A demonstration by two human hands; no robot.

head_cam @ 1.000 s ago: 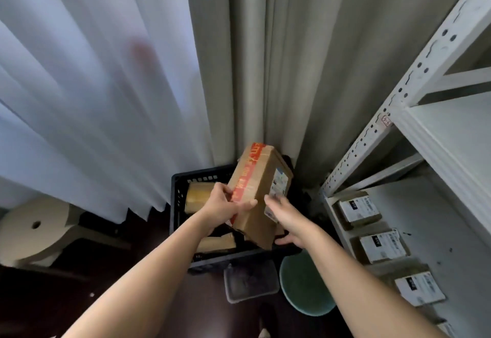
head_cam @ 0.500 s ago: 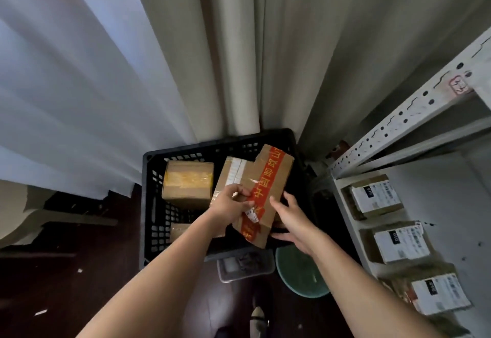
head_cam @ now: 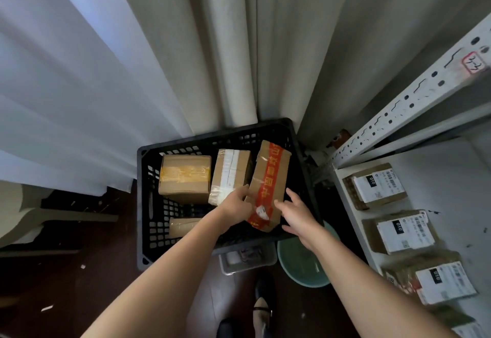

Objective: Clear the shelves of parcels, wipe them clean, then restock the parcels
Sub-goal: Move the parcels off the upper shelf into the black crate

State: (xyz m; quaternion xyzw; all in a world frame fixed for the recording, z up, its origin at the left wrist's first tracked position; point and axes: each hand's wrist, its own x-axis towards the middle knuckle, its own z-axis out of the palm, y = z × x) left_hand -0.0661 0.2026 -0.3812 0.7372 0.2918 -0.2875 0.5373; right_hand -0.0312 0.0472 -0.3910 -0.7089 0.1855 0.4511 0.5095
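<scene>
parcel goes into the crate

pale curtains (head_cam: 186, 45) hang behind a black crate (head_cam: 144, 205) where the left hand (head_cam: 236, 206) grips a red-taped parcel (head_cam: 268, 186) beside two boxes; the right hand (head_cam: 299, 214), fingers relaxed, touches its edge near the shelf (head_cam: 451, 178).

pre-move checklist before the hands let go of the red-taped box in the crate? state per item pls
1. Red-taped cardboard box inside the black plastic crate: ok, at its right side.
2. Box resting flat: not ok, it leans tilted.
3. Left hand grip on the box: ok, fingers curled at its near left edge.
4. Right hand grip: cannot tell; fingers look spread beside the box.
5. Neighbouring white-taped cardboard box clear of it: cannot tell, they sit very close.
6. White metal shelf emptied: not ok, labelled parcels remain on it.
</scene>
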